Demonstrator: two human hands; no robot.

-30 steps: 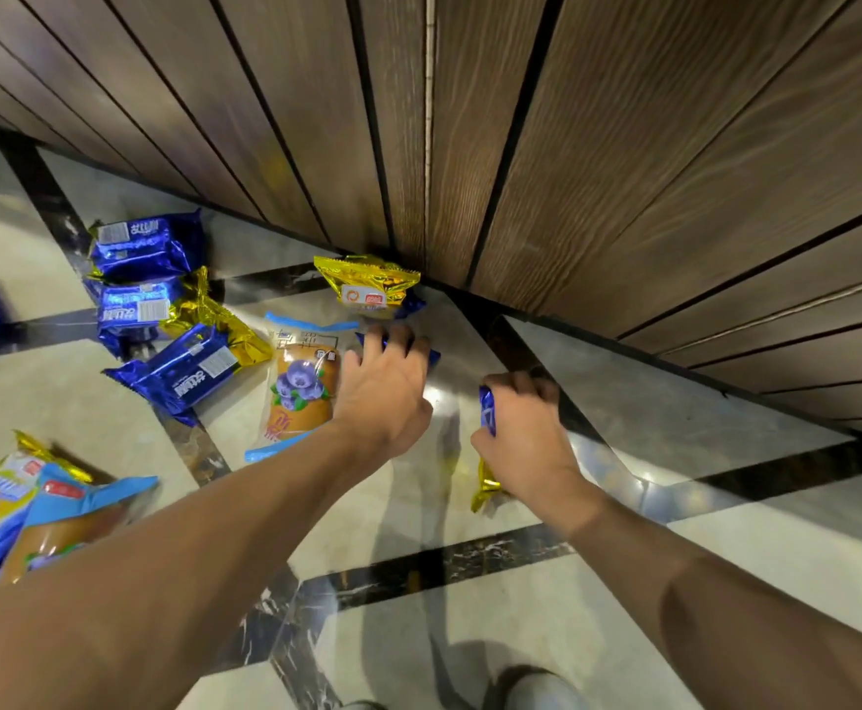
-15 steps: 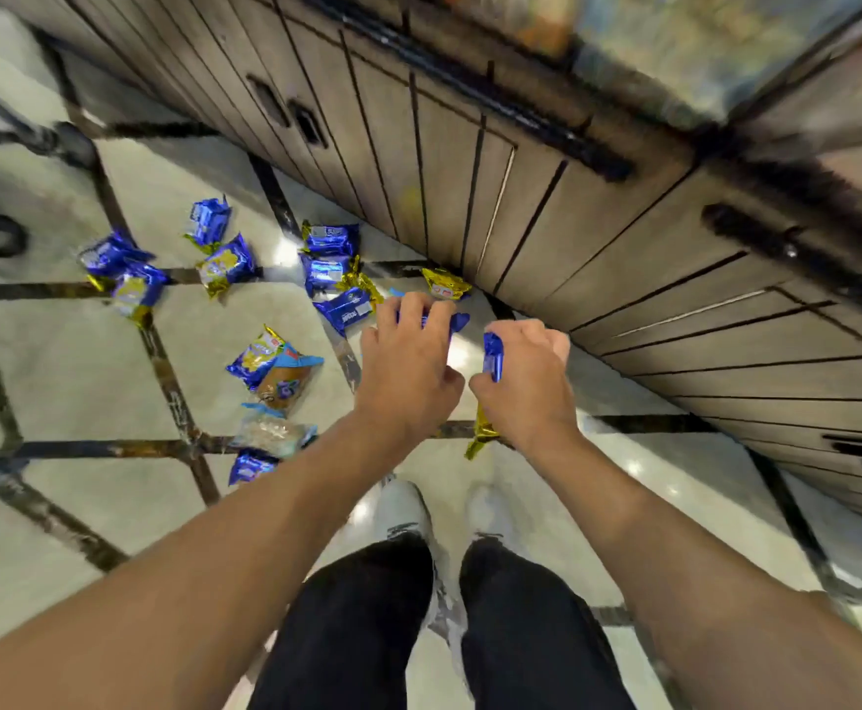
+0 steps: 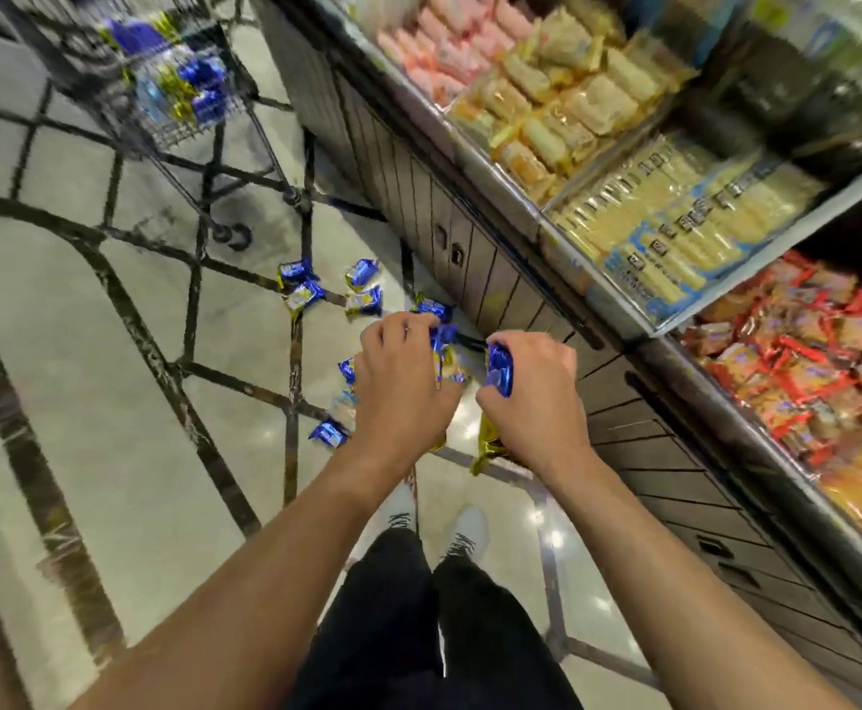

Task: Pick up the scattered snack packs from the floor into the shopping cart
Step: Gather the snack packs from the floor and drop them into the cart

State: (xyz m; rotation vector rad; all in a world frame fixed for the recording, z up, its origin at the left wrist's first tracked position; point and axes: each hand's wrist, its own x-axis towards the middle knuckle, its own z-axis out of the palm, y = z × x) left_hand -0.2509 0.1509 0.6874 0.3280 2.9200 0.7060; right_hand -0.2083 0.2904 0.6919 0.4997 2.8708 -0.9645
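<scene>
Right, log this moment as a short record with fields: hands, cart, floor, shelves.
left hand: left hand closed on blue and gold snack packs, held above the floor
right hand: right hand closed on a blue snack pack; gold wrapper hangs below it
cart: shopping cart at upper left, already holding blue and gold packs; blurred
floor: loose packs lie between the cart and the hands
shelves: display bins of wrapped snacks on the right
</scene>
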